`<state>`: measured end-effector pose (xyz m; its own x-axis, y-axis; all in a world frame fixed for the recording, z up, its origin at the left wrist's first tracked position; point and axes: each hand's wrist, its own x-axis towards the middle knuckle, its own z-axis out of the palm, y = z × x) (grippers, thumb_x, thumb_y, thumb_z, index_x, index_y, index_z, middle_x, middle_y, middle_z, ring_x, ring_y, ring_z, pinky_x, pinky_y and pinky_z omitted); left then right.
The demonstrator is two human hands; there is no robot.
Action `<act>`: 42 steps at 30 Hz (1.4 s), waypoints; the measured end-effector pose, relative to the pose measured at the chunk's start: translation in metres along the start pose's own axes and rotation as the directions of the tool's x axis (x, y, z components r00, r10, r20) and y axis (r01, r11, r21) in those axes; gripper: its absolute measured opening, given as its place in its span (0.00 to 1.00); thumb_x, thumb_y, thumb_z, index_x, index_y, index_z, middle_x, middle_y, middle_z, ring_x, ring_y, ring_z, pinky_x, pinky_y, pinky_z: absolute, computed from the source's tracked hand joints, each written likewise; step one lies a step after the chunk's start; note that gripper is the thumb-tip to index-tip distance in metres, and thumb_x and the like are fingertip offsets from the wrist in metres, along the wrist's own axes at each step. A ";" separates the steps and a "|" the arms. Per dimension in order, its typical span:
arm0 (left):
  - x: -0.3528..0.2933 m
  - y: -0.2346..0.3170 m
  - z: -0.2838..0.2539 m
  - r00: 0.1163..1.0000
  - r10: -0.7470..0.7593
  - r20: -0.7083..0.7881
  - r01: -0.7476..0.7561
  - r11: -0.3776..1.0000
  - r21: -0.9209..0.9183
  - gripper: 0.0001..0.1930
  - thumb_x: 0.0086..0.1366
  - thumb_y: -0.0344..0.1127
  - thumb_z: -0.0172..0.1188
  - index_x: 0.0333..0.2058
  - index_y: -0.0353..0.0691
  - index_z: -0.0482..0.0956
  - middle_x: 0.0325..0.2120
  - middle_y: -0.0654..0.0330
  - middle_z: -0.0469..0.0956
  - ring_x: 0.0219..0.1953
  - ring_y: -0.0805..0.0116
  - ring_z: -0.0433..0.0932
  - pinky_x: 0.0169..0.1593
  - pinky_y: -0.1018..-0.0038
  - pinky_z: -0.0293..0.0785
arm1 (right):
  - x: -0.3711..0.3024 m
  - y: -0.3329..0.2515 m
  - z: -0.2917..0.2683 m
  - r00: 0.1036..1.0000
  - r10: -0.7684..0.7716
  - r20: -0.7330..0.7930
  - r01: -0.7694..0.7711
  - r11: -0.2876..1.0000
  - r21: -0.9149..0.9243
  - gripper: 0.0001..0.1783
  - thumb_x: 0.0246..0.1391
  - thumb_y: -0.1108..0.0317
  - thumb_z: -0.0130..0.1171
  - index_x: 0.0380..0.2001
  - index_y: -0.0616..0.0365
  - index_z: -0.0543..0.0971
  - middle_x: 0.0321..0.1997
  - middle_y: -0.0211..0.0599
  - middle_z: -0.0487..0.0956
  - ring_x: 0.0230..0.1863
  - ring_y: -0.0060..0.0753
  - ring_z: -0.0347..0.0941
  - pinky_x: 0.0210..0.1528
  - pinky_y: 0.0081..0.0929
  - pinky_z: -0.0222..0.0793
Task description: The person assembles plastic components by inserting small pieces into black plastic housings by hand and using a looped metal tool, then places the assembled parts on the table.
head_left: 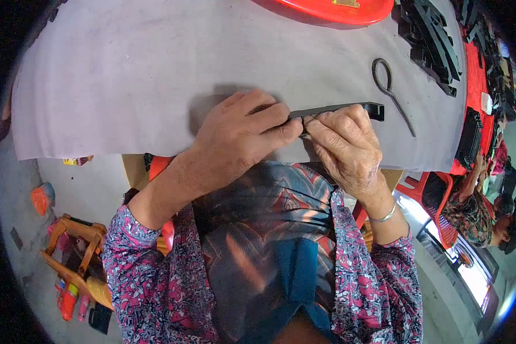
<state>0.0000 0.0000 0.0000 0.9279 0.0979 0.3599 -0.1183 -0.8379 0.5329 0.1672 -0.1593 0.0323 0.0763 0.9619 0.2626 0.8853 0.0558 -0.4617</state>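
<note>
A long, narrow black plastic strip is held above the near edge of the pale cloth-covered table. My left hand grips its left end, thumb and fingers closed around it. Close beside it, my right hand pinches the strip from the near side, with the fingertips bent in against its lower edge. Beyond my right hand the strip's end sticks out, showing a small hollow. Between the two hands the fingertips nearly meet, and what they press there is too small to make out.
A dark metal rod with a looped end lies right of my hands. Black plastic parts are piled at the far right. A red round tray sits at the far edge. Another person sits at the right, near a red chair.
</note>
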 end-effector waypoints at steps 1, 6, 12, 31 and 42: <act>0.001 0.000 0.000 0.999 0.016 -0.028 -0.016 1.000 -0.020 0.18 0.48 0.31 0.66 0.42 0.43 0.82 0.40 0.61 0.78 0.45 0.58 0.76 0.47 0.65 0.77 | 0.002 0.000 -0.001 1.000 -0.014 0.013 0.014 1.000 0.013 0.17 0.40 0.72 0.68 0.39 0.57 0.82 0.40 0.31 0.76 0.40 0.38 0.70 0.40 0.35 0.66; -0.001 0.000 -0.001 0.999 0.019 -0.029 -0.020 0.999 -0.048 0.18 0.48 0.32 0.67 0.41 0.42 0.82 0.39 0.61 0.78 0.45 0.58 0.77 0.47 0.65 0.78 | 0.008 0.002 -0.009 0.993 -0.070 0.096 0.065 0.996 0.055 0.18 0.39 0.72 0.67 0.39 0.59 0.81 0.39 0.31 0.75 0.39 0.38 0.69 0.40 0.34 0.65; -0.003 -0.001 -0.001 1.000 0.005 -0.003 -0.005 0.996 -0.088 0.19 0.49 0.31 0.65 0.43 0.42 0.82 0.39 0.61 0.76 0.45 0.58 0.76 0.46 0.66 0.78 | 0.010 0.000 -0.011 0.989 -0.058 0.137 0.046 0.995 0.090 0.19 0.38 0.71 0.65 0.39 0.61 0.80 0.38 0.32 0.75 0.38 0.39 0.67 0.40 0.35 0.64; 0.000 -0.004 0.005 0.997 0.050 -0.066 -0.052 0.999 -0.016 0.18 0.49 0.28 0.66 0.43 0.45 0.82 0.37 0.62 0.77 0.39 0.60 0.75 0.38 0.68 0.76 | 0.000 0.002 -0.006 0.992 -0.124 -0.005 0.122 0.984 -0.132 0.14 0.42 0.71 0.68 0.35 0.57 0.80 0.37 0.31 0.75 0.38 0.35 0.70 0.39 0.33 0.67; 0.002 -0.007 0.003 0.997 0.065 -0.050 -0.066 0.997 -0.031 0.19 0.49 0.26 0.65 0.44 0.45 0.81 0.35 0.62 0.75 0.39 0.61 0.75 0.38 0.69 0.76 | 0.001 -0.003 -0.005 0.997 -0.026 -0.070 0.014 0.986 -0.167 0.15 0.42 0.72 0.71 0.35 0.60 0.80 0.33 0.35 0.75 0.35 0.38 0.71 0.36 0.34 0.67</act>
<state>0.0034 0.0044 -0.0052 0.8993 0.0704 0.4317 -0.1906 -0.8252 0.5317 0.1668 -0.1599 0.0382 0.0849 0.9389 0.3335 0.9505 0.0241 -0.3098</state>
